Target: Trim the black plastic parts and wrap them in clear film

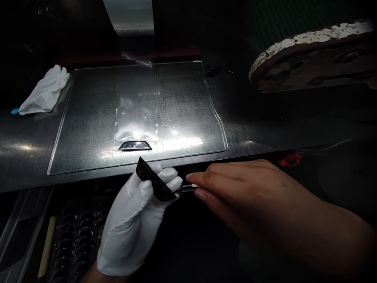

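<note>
My left hand [132, 224], in a white glove, grips a dark, shiny curved piece [154, 181] between thumb and fingers. Bare and pinched together, my right hand [235, 188] holds a thin metal tool [187, 188]. The tool's tip reaches the lower right end of the dark piece; whether it touches is hard to tell. Just beyond the gloved fingers, a second dark piece [135, 146] lies near the front edge of a clear plate [182, 106], at the lower end of a clear plastic film [137, 114].
A white glove [45, 91] lies left of the plate. A large round object with a chipped rim [309, 39] is at the upper right. Below the table edge are a tray of dark pieces [79, 239] at left and a red object [290, 159] at right.
</note>
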Demonstrator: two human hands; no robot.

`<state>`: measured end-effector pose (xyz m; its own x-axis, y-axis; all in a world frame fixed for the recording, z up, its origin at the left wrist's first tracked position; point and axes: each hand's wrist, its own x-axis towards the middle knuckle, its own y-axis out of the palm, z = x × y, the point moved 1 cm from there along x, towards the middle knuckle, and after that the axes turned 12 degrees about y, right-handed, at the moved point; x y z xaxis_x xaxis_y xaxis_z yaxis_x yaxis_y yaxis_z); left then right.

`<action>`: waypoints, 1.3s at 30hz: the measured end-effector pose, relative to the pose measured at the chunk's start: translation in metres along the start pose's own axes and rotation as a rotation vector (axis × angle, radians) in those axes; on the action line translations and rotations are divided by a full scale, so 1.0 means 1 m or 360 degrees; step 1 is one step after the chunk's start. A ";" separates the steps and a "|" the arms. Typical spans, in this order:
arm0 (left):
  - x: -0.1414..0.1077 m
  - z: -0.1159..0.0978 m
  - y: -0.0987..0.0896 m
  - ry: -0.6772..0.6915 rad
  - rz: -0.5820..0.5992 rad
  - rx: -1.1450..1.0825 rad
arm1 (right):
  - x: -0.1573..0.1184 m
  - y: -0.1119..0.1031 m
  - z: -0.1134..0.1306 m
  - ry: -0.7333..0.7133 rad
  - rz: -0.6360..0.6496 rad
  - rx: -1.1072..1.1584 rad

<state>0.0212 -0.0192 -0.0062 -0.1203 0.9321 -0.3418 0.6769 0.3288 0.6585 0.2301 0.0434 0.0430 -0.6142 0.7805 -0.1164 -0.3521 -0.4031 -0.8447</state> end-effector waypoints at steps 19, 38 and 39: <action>0.000 -0.006 0.003 -0.0061 -0.0115 0.0192 | 0.004 0.000 -0.001 -0.0074 0.0176 -0.0234; -0.007 0.002 -0.008 0.0148 -0.0136 0.0323 | -0.006 -0.005 -0.003 0.0047 0.0158 0.0249; -0.006 0.003 -0.008 0.0160 -0.0105 0.0280 | -0.006 -0.005 -0.006 0.0015 0.0091 0.0260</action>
<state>0.0187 -0.0281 -0.0109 -0.2342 0.9229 -0.3057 0.7805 0.3660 0.5069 0.2397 0.0435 0.0448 -0.6303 0.7581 -0.1671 -0.4274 -0.5186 -0.7405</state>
